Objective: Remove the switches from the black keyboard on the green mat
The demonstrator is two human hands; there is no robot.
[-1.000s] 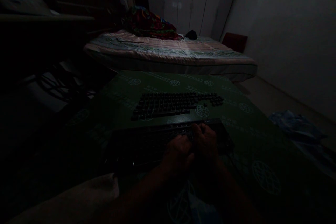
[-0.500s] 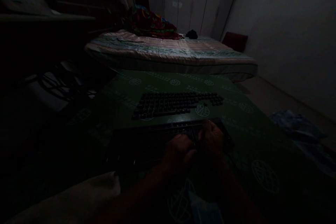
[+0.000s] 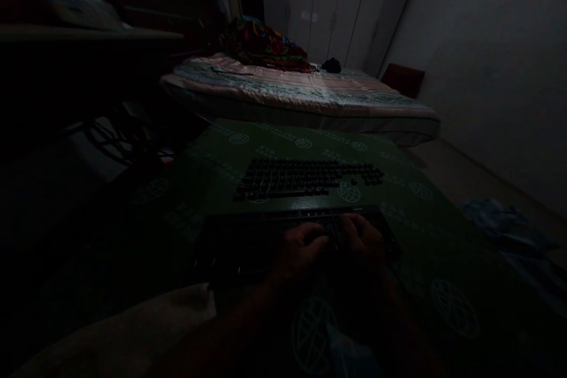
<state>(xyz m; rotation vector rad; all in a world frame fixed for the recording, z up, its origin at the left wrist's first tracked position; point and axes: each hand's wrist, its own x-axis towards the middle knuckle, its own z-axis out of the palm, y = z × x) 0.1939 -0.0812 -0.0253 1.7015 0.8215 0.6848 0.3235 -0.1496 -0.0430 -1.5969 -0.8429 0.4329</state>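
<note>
In the dim light, a black keyboard (image 3: 248, 242) lies across the near part of a green table, its surface too dark to make out fully. Over its right half rests my left hand (image 3: 301, 248), fingers curled and thumb drawn against them. My right hand (image 3: 363, 239) is closed just beside it, fingertips pinched low at the keyboard. Between the hands shows a thin pale line (image 3: 333, 227), too small to name. Beyond the keyboard, many loose black keycaps (image 3: 290, 177) are laid out in keyboard order on the table.
The green table (image 3: 208, 159) carries white globe prints. A pale cloth (image 3: 146, 319) lies at the near left and a light blue piece (image 3: 349, 354) at the near edge. Behind stands a bed (image 3: 283, 91) with a red blanket. Bluish cloth (image 3: 500, 218) lies on the floor at right.
The view has shifted slightly, moving everything right and a little down. My right hand has lowered and turned at the keyboard; my left thumb sits closer to its fingers.
</note>
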